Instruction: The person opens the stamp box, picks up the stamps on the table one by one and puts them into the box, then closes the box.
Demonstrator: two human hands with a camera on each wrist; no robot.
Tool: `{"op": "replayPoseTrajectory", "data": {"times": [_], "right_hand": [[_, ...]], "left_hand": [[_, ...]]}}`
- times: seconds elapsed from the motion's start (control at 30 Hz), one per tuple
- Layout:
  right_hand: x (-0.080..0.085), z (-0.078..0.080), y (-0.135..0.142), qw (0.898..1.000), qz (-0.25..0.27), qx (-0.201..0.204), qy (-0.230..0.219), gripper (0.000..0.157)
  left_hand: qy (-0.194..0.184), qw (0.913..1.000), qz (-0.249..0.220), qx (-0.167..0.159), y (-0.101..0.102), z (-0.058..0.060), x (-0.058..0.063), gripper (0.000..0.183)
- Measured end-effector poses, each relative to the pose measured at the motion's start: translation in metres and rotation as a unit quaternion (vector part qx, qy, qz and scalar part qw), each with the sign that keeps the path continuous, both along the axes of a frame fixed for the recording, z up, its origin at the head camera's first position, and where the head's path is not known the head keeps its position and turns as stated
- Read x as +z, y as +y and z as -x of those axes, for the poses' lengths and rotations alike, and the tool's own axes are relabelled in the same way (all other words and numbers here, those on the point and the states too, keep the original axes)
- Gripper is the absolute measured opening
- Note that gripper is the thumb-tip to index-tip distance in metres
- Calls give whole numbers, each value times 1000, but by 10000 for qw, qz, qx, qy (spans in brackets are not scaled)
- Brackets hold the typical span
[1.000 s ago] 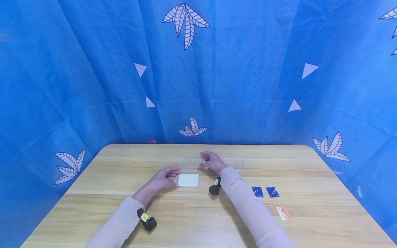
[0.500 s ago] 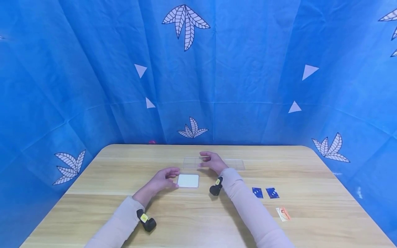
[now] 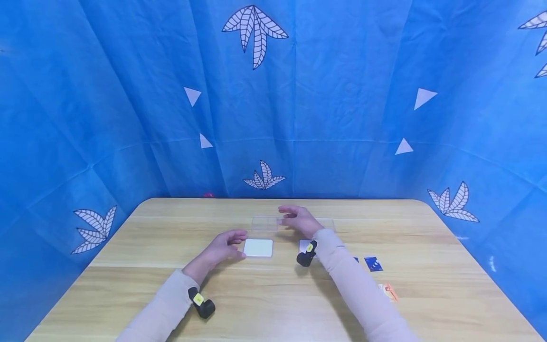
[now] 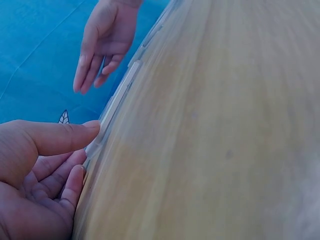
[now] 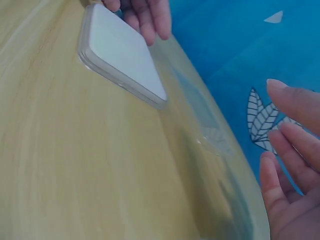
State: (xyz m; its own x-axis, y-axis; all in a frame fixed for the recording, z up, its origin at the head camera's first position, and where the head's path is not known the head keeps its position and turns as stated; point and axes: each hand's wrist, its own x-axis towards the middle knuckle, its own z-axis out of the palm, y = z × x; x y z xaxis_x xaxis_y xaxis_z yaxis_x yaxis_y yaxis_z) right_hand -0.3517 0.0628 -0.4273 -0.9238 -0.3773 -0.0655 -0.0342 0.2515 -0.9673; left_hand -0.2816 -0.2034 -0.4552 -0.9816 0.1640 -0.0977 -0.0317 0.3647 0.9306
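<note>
A flat, rounded white block with a clear rim (image 3: 258,248) lies on the wooden table. At its left end is my left hand (image 3: 223,247), thumb and fingers spread loosely with the tips right at the edge. In the left wrist view the thumb (image 4: 70,137) overlaps the block's end. Farther back, my right hand (image 3: 299,221) hovers with relaxed fingers and nothing in them, near a clear flat tray (image 3: 262,223). The right wrist view shows that hand's thumb and fingers (image 5: 290,155) apart.
Another clear tray (image 3: 328,224) is partly behind the right hand. A whitish flat piece (image 3: 303,244) shows beside the right wrist camera. To the right lie a blue card (image 3: 373,263) and an orange-white card (image 3: 389,291). A blue curtain (image 3: 342,118) hangs behind the table.
My right hand has shifted right and slightly up, off the left tray, and its forearm now partly covers the cards. The whitish piece by the wrist has come into sight. The left hand stays.
</note>
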Motion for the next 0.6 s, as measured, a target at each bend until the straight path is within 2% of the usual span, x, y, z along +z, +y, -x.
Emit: {"op": "replayPoseTrajectory", "data": {"times": [0.3, 0.47, 0.6], "right_hand": [[12, -7, 28, 9999, 14, 88, 97, 56], [20, -16, 44, 9994, 160, 300, 89, 55], [25, -25, 57, 9987, 163, 419, 219, 54]], "left_hand": [[-27, 10000, 37, 20, 1, -2, 4, 64], [6, 10000, 68, -65, 1, -2, 4, 65], [-32, 9999, 159, 12, 3, -3, 5, 65]]}}
